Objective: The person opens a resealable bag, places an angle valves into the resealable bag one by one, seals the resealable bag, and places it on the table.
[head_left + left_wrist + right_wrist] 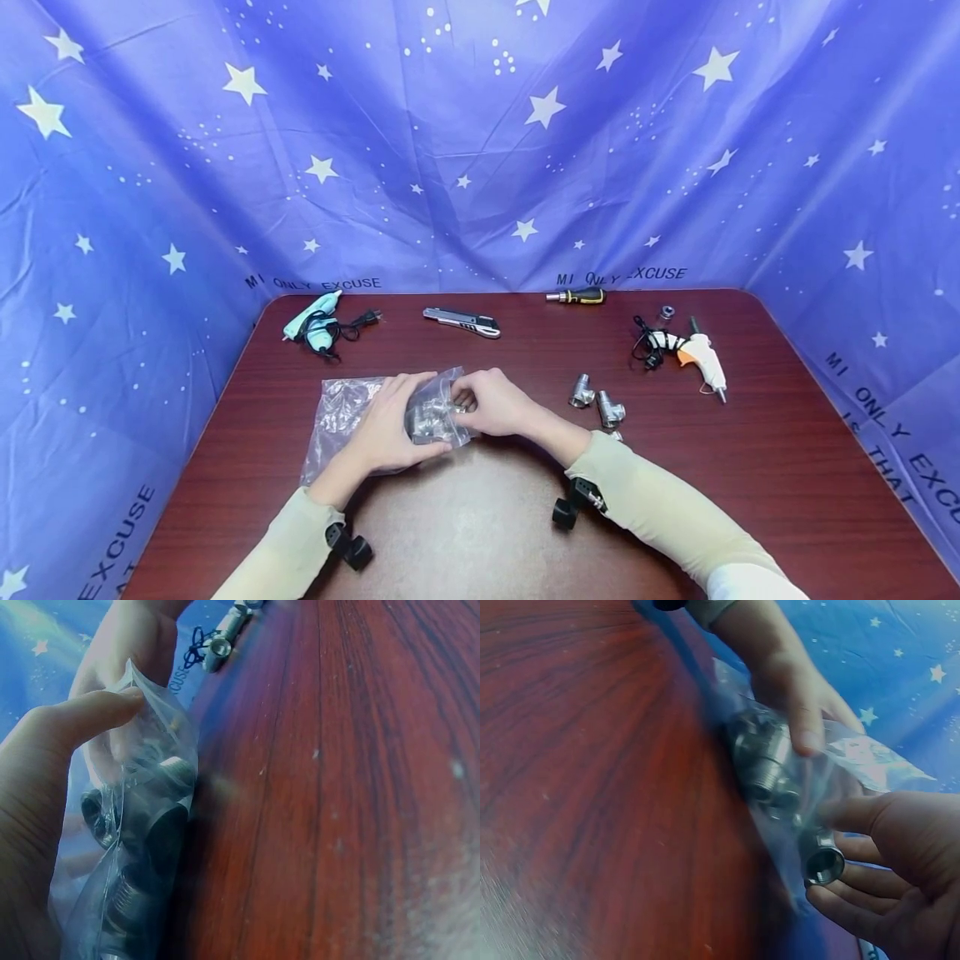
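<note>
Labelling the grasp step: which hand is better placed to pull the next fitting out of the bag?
Right, probably. The right hand is at the bag's open end with a fitting already in its grip at the mouth. The left hand lies over the bag, pinning the fittings inside, so it looks tied up steadying.

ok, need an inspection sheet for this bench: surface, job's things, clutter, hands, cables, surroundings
Surface: dark red wood table, glossy.
Job's things: clear bag of metal fittings; one fitting at the right fingers.
Clutter: two loose fittings, teal glue gun, white glue gun, knife, screwdriver.
Hands: left hand holds the bag; right hand pinches the fitting at the bag's mouth.
Cables: black cord on teal gun, another on the white.
Surroundings: blue starred cloth backdrop.
</note>
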`<state>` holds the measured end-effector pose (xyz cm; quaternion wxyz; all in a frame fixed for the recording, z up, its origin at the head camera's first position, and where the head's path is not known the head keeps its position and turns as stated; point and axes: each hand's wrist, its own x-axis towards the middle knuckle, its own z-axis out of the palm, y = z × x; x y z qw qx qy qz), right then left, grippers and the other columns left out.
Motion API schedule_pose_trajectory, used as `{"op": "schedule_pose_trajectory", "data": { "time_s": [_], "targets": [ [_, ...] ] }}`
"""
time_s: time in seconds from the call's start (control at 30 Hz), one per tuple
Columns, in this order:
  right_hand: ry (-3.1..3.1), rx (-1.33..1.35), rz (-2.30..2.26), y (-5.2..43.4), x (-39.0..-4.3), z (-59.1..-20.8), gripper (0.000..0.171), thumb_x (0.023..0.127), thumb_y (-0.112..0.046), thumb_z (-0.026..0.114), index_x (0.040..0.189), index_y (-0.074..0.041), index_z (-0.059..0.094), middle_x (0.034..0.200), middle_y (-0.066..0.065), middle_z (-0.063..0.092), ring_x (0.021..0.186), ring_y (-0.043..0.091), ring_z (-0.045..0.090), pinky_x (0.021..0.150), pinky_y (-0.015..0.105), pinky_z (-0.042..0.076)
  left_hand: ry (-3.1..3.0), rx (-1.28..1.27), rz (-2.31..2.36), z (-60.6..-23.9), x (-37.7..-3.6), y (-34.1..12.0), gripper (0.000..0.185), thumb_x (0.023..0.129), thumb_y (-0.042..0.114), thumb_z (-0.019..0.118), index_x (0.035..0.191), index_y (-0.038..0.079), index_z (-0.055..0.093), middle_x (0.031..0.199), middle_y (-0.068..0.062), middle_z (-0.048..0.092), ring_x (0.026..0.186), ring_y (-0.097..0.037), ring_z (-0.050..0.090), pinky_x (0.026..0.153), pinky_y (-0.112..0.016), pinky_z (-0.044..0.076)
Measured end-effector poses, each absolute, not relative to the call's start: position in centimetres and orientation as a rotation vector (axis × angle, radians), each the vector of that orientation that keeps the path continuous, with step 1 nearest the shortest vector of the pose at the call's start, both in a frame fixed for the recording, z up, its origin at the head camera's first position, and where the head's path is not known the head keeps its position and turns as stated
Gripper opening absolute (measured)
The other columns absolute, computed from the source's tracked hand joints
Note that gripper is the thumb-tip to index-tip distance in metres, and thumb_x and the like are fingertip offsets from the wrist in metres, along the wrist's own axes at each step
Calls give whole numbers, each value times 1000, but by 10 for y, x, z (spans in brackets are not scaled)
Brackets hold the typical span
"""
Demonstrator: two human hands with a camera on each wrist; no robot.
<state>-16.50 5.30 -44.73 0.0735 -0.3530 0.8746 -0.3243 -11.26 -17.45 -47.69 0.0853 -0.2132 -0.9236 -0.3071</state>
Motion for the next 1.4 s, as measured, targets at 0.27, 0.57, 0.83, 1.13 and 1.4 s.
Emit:
{"op": "schedule_pose_trajectory", "data": {
  "time_s": [0.27,0.57,0.83,1.13,1.4],
  "targets": [
    [2730,-1107,-904,42,-159,-457,21,86,-28,87,91,-13,73,81,-3,75,73,7,67,70,20,56,-2758,-634,-926,-478,-112,-175,109,64,59,95,154,15,52,142,-3,63,132,-26,56,112,-54,50],
    [2770,-1269,-863,39,-161,-461,5,91,-12,75,91,-16,77,84,-4,76,81,14,71,79,31,59,-2703,-669,-916,-478,-114,-175,107,64,57,95,152,14,54,140,-2,64,129,-25,58,110,-53,51],
    [2682,-1240,-883,42,-161,-459,25,92,-4,66,106,-17,83,98,-2,82,85,14,73,81,31,59,-2723,-645,-953,-475,-114,-175,107,63,56,96,153,14,54,140,-2,64,128,-25,58,108,-53,52],
    [2517,-1273,-902,43,-163,-460,43,92,4,60,118,-22,82,109,-1,81,84,10,65,81,24,56,-2732,-640,-929,-475,-115,-175,107,63,58,96,152,15,54,139,-1,64,128,-24,58,106,-52,53],
    [2568,-1270,-867,68,-170,-453,22,97,-8,68,111,-20,81,96,-6,77,69,2,55,78,24,54,-2752,-635,-908,-474,-114,-175,108,64,60,95,153,16,53,143,-2,63,131,-25,57,108,-54,52]
  ]
}}
